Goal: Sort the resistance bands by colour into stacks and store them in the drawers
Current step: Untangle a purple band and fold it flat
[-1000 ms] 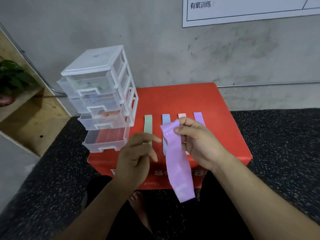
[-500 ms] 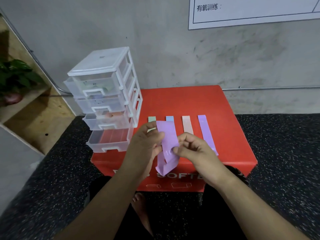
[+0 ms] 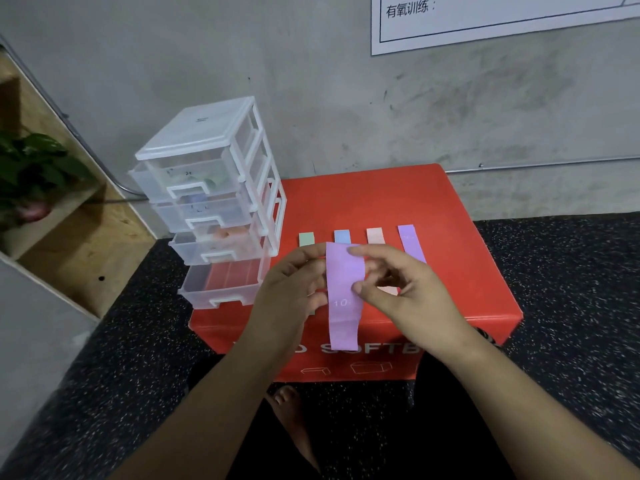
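1. Purple band [image 3: 344, 296] hangs upright in the air over the near side of the red box [image 3: 363, 199], its lower end dangling past the box's front edge
2. Left hand [image 3: 294, 289] pinches the band's left edge; right hand [image 3: 398, 292] pinches the right edge between thumb and forefinger, its other fingers loosely spread
3. Beyond the hands four strips lie side by side on the box: green band [image 3: 306, 239], blue band [image 3: 341, 235], peach band [image 3: 375, 235] and, farthest right, a second purple strip [image 3: 410, 242]
4. At the box's left corner stands the drawer unit [image 3: 214, 188], its bottom drawer [image 3: 225, 289] pulled out and seemingly empty
5. Likely trouble: the limp band could fold or slip from such light edge grips, or land askew across the blue or peach strip just behind it instead of on its own colour at the far right, muddling the stacks
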